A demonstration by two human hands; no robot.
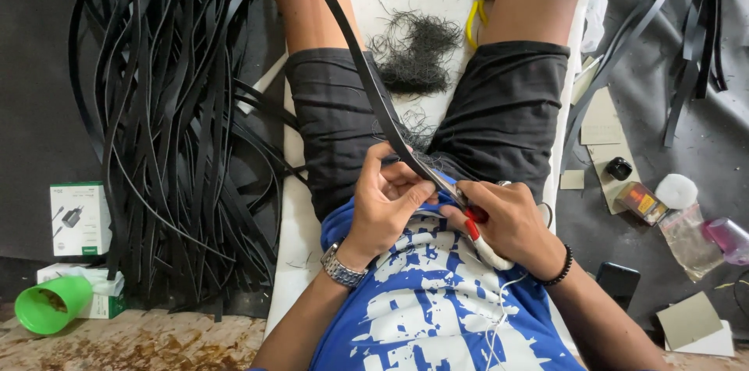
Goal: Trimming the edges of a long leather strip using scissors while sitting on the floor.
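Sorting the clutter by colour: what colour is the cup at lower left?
Green; the cup lies on its side, clearest in the head view.

A white box (79,219) with a green bottom edge and a small picture of a charger is standing at my far left, on the dark mat. Just below it a white and green carton (97,293) is lying flat. At my right, a small red and yellow packet (641,202) is lying tilted, and a dark phone screen (618,284) is resting near my right forearm.
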